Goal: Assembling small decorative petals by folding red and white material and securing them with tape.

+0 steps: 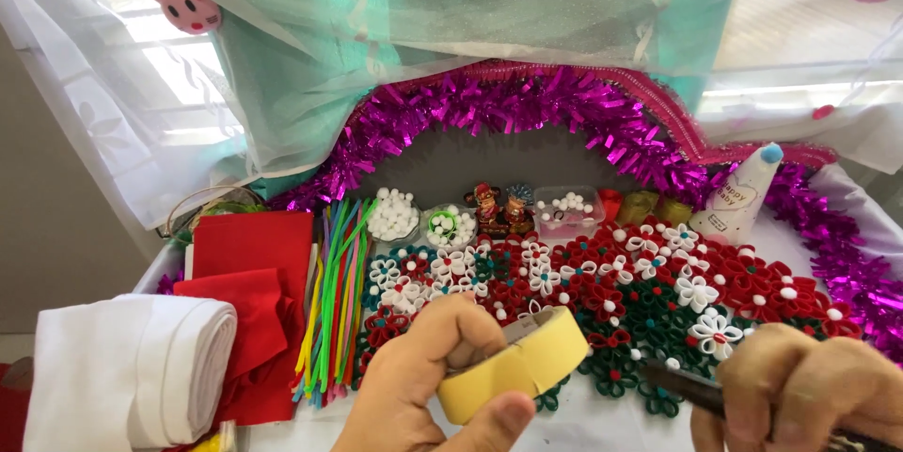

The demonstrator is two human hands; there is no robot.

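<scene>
Had my left hand [433,381] gripping the yellow tape roll [515,365], right hand [800,386] clenched round dark scissors [691,389].

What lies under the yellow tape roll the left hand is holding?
Beneath the yellow tape roll in the left hand lie red, green and white paper flowers on the white table; whatever sits directly behind roll and hand is covered.

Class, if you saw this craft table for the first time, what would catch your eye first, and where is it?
Probably the shiny purple tinsel arch across the back. Below it a bed of red, green and white paper flowers covers the middle. In front, the left hand holds a yellow tape roll, the right hand a dark tool.
</scene>
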